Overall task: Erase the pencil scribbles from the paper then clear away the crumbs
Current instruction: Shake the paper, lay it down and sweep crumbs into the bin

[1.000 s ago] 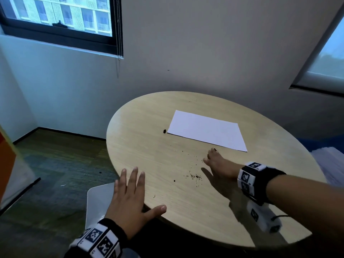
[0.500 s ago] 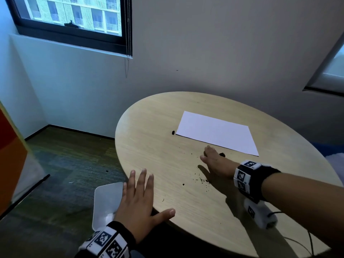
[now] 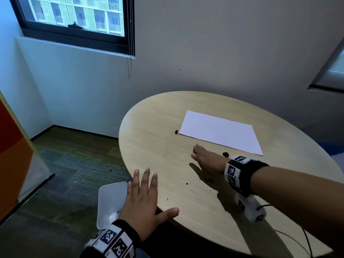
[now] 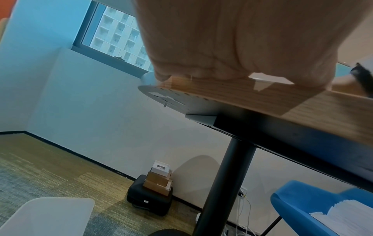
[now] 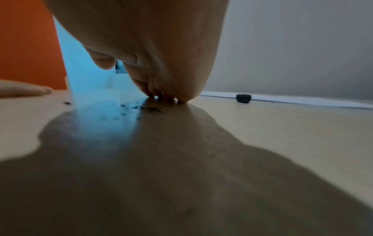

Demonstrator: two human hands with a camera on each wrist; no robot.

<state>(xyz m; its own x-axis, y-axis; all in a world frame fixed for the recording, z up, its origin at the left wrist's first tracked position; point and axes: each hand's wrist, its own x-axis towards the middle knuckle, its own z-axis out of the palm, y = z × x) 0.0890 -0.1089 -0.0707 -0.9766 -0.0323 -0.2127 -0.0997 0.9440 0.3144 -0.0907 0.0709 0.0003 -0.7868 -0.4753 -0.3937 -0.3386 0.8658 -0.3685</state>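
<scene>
Wood-grain round table [image 3: 186, 226] w/ black pedestal leg [image 4: 228, 183] seen from left wrist cam. White paper [image 3: 219, 132] flat on far half, scribble-free as far as head cam shows. Left hand [image 3: 143, 202] flat on near-left rim, fingers straight and spread, thumb out along edge, holding nothing. Right hand [image 3: 208, 160] edge-on to tabletop just near of paper, fingers straight and together, tips touching wood, nothing gripped. White bin/tray [image 3: 111, 202] below table edge by left hand. Black eraser lump [image 3: 225, 154] btwn right wrist and paper's near edge; smaller dark bit [image 3: 176, 132] just beside paper's left corner. Dark crumbs [image 3: 206, 180] scattered under and near side of right hand, a few specks toward left hand.
</scene>
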